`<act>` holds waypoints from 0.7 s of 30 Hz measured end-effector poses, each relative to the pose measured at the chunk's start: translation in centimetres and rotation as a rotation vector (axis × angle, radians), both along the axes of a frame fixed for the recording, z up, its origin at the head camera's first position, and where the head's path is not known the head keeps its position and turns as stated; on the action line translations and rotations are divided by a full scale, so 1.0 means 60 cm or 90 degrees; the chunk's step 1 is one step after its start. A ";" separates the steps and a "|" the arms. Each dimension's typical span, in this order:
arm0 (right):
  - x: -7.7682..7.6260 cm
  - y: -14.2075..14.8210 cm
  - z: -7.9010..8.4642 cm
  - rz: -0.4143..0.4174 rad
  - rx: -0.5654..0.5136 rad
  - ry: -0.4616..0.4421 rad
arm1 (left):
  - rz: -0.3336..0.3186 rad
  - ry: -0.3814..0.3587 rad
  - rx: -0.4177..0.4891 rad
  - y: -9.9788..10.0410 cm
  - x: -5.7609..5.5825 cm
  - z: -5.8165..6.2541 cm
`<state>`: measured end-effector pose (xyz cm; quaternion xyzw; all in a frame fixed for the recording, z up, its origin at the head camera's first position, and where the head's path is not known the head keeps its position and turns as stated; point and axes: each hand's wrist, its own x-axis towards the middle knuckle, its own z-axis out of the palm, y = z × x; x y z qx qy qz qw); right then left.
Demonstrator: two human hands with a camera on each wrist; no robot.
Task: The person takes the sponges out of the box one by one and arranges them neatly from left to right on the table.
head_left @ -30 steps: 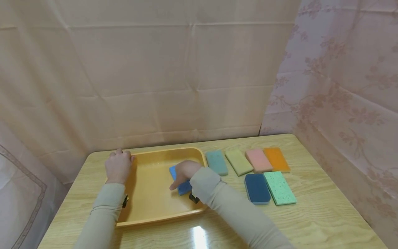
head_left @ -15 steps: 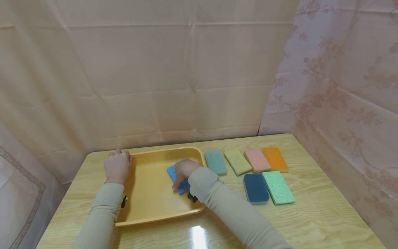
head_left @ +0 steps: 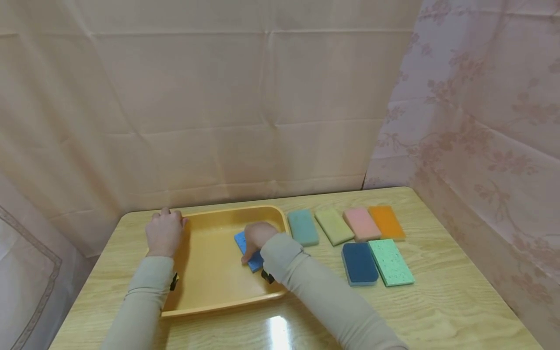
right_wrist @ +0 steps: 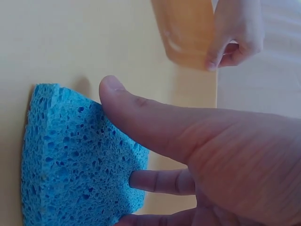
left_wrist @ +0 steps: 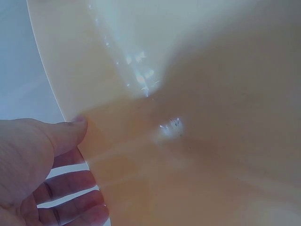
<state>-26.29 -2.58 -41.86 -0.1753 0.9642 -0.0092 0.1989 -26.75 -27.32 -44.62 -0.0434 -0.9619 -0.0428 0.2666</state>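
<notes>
A shallow yellow tray (head_left: 214, 262) stands on the table, its far left corner held by my left hand (head_left: 165, 234). In the left wrist view the thumb lies over the tray's rim (left_wrist: 70, 96), with the fingers outside it. Inside the tray, near its right side, lies a blue sponge (head_left: 240, 241), which my right hand (head_left: 259, 238) grips from above. The right wrist view shows the porous sponge (right_wrist: 70, 155) up close, with the thumb (right_wrist: 136, 113) along one edge and fingertips at another. In the head view the right hand covers part of the sponge.
Right of the tray a teal sponge (head_left: 303, 227), a yellow-green sponge (head_left: 334, 227), a pink sponge (head_left: 362, 224) and an orange sponge (head_left: 387, 222) form a row. Nearer are a dark blue sponge (head_left: 359, 263) and a speckled mint sponge (head_left: 391, 262). A curtain (head_left: 218, 121) hangs behind the table.
My right thumb has drawn in to the edge of the blue sponge. The sponge sits slightly further left in the view. My left hand stays on the tray rim.
</notes>
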 end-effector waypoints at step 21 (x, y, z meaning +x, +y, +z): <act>0.002 -0.010 -0.010 0.041 0.029 0.076 | -0.001 -0.007 0.009 0.001 0.001 0.002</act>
